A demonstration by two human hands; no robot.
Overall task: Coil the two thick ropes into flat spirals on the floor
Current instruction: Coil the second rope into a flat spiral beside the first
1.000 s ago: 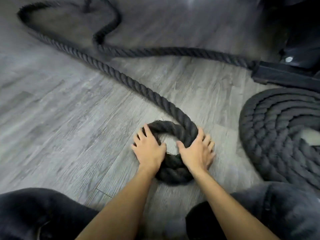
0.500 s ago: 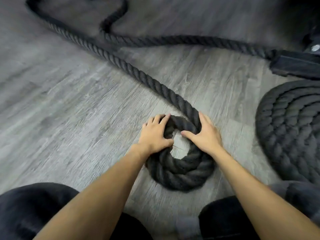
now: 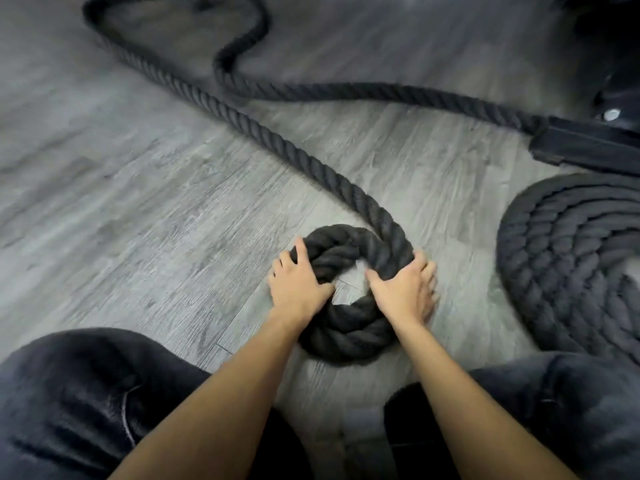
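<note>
The person wears dark trousers (image 3: pixel 69 403) of a charcoal, almost black cloth that looks like faded denim, with paler, worn-looking patches on both legs. A thin light seam (image 3: pixel 126 415) of stitching runs in a curve on the left leg, and soft folds show in the cloth around it. Both forearms (image 3: pixel 225 393) are bare from the lower edge of the view up to the wrists, and the left hand (image 3: pixel 299 289) and the right hand (image 3: pixel 403 292) are bare too.

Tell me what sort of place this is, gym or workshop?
Probably a gym or training room: thick battle-style ropes, one finished spiral and one started coil, lie on grey plank floor, and the loose rope runs to a black metal base.
</note>
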